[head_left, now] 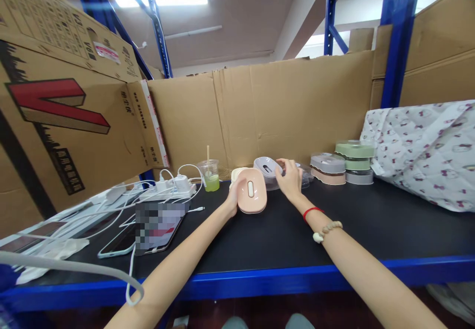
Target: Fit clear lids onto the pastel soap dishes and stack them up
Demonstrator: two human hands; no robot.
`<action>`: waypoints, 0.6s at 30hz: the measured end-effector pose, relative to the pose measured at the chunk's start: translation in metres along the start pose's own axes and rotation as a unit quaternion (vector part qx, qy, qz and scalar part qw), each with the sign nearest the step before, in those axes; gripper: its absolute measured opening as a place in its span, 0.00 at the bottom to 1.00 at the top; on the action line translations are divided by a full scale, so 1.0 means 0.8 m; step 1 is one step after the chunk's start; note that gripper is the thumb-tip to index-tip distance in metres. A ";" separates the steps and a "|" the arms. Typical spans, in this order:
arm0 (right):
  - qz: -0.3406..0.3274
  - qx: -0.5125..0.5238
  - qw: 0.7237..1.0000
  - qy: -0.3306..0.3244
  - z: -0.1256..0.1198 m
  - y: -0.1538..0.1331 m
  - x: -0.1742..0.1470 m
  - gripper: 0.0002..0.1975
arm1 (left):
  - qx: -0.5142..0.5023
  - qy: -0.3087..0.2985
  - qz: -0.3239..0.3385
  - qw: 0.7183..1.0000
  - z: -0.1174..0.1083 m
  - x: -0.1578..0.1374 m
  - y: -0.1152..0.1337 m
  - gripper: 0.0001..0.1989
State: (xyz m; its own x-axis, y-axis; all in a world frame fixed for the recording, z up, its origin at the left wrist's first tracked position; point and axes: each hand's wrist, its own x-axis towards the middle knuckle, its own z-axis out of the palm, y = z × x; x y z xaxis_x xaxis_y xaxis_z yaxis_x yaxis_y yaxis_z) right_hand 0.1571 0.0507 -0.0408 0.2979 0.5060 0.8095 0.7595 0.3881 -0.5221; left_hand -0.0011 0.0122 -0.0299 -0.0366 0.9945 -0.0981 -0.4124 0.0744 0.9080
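My left hand is closed on the side of a pink soap dish, tilted to show its hollow and the pale oblong piece in its middle. Part of a cream dish shows behind it. To the right, a lavender soap dish with a dark slot sits tilted over a clear base. The thumb and fingers of my right hand grip its right rim. Clear plastic pieces lie beyond this hand, partly hidden by it.
Stacked grey and pink dishes stand beside green ones, near a patterned quilted bag. On the left are a cup of green drink, a phone, white cables and a power strip. A cardboard panel closes the back.
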 end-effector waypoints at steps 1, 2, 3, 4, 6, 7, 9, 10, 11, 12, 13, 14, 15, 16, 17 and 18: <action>0.019 -0.022 0.999 0.021 -0.001 0.010 0.003 0.13 | -0.007 0.000 -0.006 1.000 0.001 -0.001 0.000 0.08; 0.043 -0.048 0.997 0.034 -0.003 0.021 0.006 0.14 | -0.014 -0.001 -0.008 1.000 0.001 -0.001 -0.001 0.08; 0.066 -0.074 0.994 0.038 -0.005 0.032 0.009 0.17 | -0.021 -0.004 -0.010 1.000 0.001 -0.001 -0.003 0.08; 0.086 -0.099 0.991 0.037 -0.006 0.043 0.011 0.22 | -0.027 -0.010 -0.013 0.999 0.002 -0.001 -0.004 0.09; 0.113 -0.128 0.985 0.027 -0.008 0.062 0.015 0.31 | -0.039 -0.030 -0.023 0.999 0.002 0.000 -0.007 0.09; 0.123 -0.134 0.983 0.023 -0.008 0.070 0.016 0.33 | -0.042 -0.040 -0.030 0.998 0.002 0.000 -0.009 0.10; 0.133 -0.139 0.981 0.011 -0.006 0.083 0.018 0.33 | -0.044 -0.053 -0.041 0.997 0.004 -0.001 -0.012 0.11; 0.134 -0.141 0.981 0.004 -0.005 0.087 0.019 0.32 | -0.044 -0.056 -0.044 0.996 0.005 -0.002 -0.012 0.12; 0.133 -0.145 0.981 -0.004 -0.004 0.091 0.020 0.30 | -0.043 -0.056 -0.047 0.996 0.006 -0.002 -0.013 0.12; 0.129 -0.150 0.980 -0.013 -0.003 0.093 0.021 0.27 | -0.040 -0.054 -0.049 0.997 0.007 -0.003 -0.013 0.13; 0.127 -0.156 0.979 -0.023 -0.002 0.094 0.021 0.25 | -0.039 -0.051 -0.050 0.997 0.007 -0.004 -0.013 0.13; 0.125 -0.161 0.978 -0.031 -0.002 0.094 0.021 0.22 | -0.039 -0.051 -0.051 0.997 0.008 -0.005 -0.013 0.14; 0.124 -0.165 0.978 -0.039 -0.003 0.093 0.021 0.21 | -0.039 -0.055 -0.055 0.996 0.009 -0.006 -0.013 0.14; 0.126 -0.167 0.977 -0.045 -0.005 0.091 0.021 0.20 | -0.040 -0.061 -0.058 0.996 0.009 -0.006 -0.012 0.15; 0.132 -0.165 0.976 -0.050 -0.007 0.088 0.021 0.20 | -0.041 -0.068 -0.063 0.995 0.009 -0.007 -0.012 0.16; 0.142 -0.160 0.975 -0.055 -0.009 0.085 0.021 0.20 | -0.042 -0.074 -0.068 0.994 0.009 -0.007 -0.011 0.16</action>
State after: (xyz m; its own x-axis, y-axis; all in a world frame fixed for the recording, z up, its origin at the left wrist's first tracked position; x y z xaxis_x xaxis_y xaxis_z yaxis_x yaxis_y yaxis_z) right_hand 0.2176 0.0799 -0.0609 0.4733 0.6438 0.6013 0.8019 -0.0323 -0.5965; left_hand 0.0095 0.0067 -0.0347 0.1562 0.9760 -0.1516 -0.4792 0.2091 0.8524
